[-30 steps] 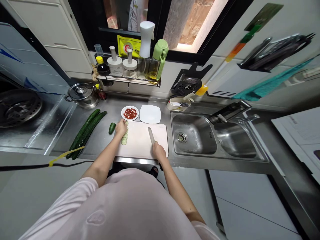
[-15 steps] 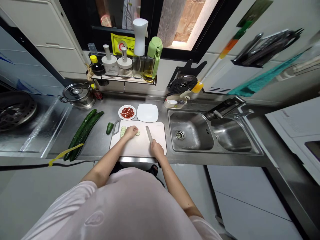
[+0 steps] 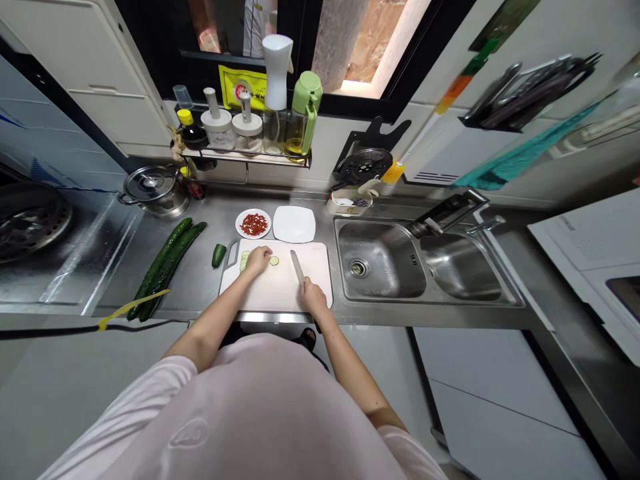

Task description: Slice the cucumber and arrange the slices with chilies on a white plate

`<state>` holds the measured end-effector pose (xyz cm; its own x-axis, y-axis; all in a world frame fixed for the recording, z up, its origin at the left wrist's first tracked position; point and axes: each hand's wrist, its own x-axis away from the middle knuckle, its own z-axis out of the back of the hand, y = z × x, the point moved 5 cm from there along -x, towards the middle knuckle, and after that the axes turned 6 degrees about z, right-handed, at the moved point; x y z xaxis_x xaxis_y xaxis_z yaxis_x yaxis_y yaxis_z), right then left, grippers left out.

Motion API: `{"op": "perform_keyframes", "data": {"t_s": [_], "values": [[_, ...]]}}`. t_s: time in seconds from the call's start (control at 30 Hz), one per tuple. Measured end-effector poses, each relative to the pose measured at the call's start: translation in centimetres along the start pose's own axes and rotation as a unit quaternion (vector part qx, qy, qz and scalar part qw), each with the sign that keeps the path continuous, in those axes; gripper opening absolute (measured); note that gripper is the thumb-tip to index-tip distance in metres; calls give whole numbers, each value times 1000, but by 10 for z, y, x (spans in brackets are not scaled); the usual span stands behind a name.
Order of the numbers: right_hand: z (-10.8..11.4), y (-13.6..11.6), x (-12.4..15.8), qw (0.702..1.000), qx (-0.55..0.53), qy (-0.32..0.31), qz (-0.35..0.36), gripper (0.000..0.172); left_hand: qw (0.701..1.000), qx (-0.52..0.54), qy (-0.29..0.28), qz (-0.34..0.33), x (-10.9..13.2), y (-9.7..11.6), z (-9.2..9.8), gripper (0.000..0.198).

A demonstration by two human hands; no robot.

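Note:
A white cutting board (image 3: 280, 290) lies on the steel counter in front of me. My left hand (image 3: 257, 259) rests on its far left part, fingers curled over the cucumber slices (image 3: 244, 261); one loose slice (image 3: 274, 261) lies just right of it. My right hand (image 3: 313, 297) grips the handle of a knife (image 3: 298, 267) whose blade points away from me across the board. A cucumber end piece (image 3: 219, 255) sits on the counter left of the board.
Two whole cucumbers (image 3: 167, 263) lie at the left. A plate of red chopped chilli (image 3: 253, 224) and a white plate (image 3: 294, 224) stand behind the board. A double sink (image 3: 420, 267) is at the right, a lidded pot (image 3: 153, 189) and condiment shelf (image 3: 245, 155) at the back.
My left hand moved from the board's left edge inward over the slices, which now lie bunched by my fingers with one apart. The knife hand stayed nearly still.

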<state>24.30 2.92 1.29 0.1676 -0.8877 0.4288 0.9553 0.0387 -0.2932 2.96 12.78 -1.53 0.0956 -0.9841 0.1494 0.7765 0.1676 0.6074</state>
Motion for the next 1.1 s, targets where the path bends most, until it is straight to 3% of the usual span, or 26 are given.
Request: {"op": "perform_keyframes", "data": {"t_s": [0.37, 0.53, 1.1], "values": [[8, -21, 15, 998, 39, -15, 44, 32, 996, -20, 0, 90, -6, -12, -7, 15], [4, -32, 25, 996, 43, -39, 64, 32, 995, -19, -10, 95, -6, -12, -7, 14], [0, -33, 23, 994, 61, -59, 75, 27, 993, -17, -25, 113, -9, -15, -9, 14]]}}
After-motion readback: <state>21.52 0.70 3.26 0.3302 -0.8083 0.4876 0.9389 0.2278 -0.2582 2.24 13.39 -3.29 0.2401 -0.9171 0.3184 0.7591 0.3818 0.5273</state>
